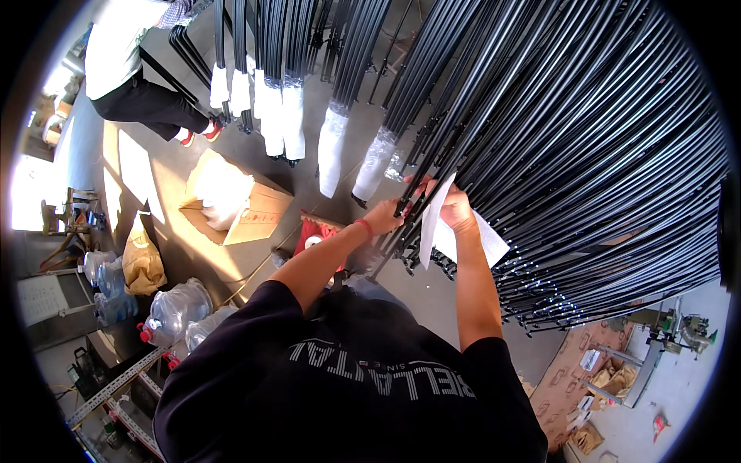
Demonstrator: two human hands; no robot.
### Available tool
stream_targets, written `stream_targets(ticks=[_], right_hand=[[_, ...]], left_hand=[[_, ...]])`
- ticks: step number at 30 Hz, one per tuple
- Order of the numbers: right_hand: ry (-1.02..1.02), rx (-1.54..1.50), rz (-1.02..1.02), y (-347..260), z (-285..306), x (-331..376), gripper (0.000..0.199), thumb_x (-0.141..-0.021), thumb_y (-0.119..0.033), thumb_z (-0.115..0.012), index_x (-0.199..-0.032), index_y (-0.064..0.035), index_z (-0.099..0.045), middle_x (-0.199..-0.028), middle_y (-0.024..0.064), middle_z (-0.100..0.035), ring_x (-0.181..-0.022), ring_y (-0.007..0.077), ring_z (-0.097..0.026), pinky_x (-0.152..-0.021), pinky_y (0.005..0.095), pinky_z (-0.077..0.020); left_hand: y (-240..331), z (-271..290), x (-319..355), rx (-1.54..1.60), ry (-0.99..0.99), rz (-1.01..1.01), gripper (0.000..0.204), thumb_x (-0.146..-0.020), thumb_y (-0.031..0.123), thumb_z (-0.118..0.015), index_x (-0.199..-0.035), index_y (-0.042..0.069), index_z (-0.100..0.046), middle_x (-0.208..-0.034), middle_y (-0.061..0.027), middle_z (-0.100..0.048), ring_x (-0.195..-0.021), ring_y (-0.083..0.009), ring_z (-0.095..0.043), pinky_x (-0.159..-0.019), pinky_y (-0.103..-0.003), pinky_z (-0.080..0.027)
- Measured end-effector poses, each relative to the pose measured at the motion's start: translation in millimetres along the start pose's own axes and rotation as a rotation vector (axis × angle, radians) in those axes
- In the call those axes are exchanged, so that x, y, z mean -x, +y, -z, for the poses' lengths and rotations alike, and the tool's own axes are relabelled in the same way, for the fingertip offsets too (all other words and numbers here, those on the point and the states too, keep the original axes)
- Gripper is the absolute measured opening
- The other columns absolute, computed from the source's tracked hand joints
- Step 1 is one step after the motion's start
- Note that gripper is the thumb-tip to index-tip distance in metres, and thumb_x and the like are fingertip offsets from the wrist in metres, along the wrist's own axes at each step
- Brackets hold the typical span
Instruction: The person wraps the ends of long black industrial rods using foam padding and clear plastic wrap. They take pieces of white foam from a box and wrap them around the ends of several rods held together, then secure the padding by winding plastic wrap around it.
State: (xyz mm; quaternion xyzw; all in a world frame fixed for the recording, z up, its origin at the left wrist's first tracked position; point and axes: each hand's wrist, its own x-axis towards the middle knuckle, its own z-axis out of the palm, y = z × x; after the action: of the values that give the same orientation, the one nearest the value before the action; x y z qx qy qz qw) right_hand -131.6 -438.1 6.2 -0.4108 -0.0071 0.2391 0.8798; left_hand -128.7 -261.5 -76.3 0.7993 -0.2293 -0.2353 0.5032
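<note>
My left hand [380, 218], with a red band at the wrist, is closed around the lower end of a black metal tube [404, 202]. Close beside it, my right hand [459, 207] grips a thin white wrapping sheet [431, 225] against the tubes. Part of the sheet hangs down behind my right wrist. Reddish fingertips show among the tubes between my hands; the sheet partly hides that grip. Many long black tubes [587, 131] lean in a dense row to the right. Farther left, bundled tubes have white wrapping sleeves [332, 150] over their lower ends.
An open cardboard box [266, 212] with white material stands at the left, near a brown paper bag [143, 258] and clear plastic bottles [177, 312]. Another person [127, 69] stands at the far left. A metal frame [116, 390] lies lower left; a machine [687, 332] is at the right.
</note>
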Motion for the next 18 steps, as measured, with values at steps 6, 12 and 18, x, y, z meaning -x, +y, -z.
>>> stream_targets(ticks=[6,12,18], right_hand=[[0.086,0.093,0.029,5,10,0,0.025,-0.052,-0.016,-0.065,-0.07,-0.0014,-0.058,-0.092,0.0113,-0.055,-0.102,0.028,-0.047,-0.089,0.0358,-0.0336],[0.201,0.163,0.155,19,24,-2,0.051,-0.059,-0.016,-0.063,-0.105,0.0033,-0.054,-0.098,0.0088,-0.059,-0.094,0.0204,-0.052,-0.086,0.0306,-0.0356],[0.178,0.127,0.174,13,6,-4,0.026,-0.054,-0.026,-0.066,-0.063,-0.0043,-0.054,-0.096,0.0085,-0.052,-0.095,0.0216,-0.045,-0.088,0.0277,-0.0291]], left_hand=[[12,15,1,0.509,-0.073,0.021,0.042,-0.065,0.005,-0.056,-0.106,0.0,-0.048,-0.089,-0.0059,-0.054,-0.085,-0.016,-0.05,-0.078,-0.027,-0.039],[22,47,4,0.752,-0.443,0.054,0.045,-0.063,0.009,-0.062,-0.105,0.004,-0.046,-0.09,-0.0019,-0.047,-0.089,-0.0111,-0.046,-0.08,-0.024,-0.036],[42,55,18,0.762,-0.731,0.161,0.027,-0.067,0.011,-0.068,-0.089,0.004,-0.054,-0.099,-0.0077,-0.056,-0.094,-0.015,-0.048,-0.083,-0.029,-0.036]])
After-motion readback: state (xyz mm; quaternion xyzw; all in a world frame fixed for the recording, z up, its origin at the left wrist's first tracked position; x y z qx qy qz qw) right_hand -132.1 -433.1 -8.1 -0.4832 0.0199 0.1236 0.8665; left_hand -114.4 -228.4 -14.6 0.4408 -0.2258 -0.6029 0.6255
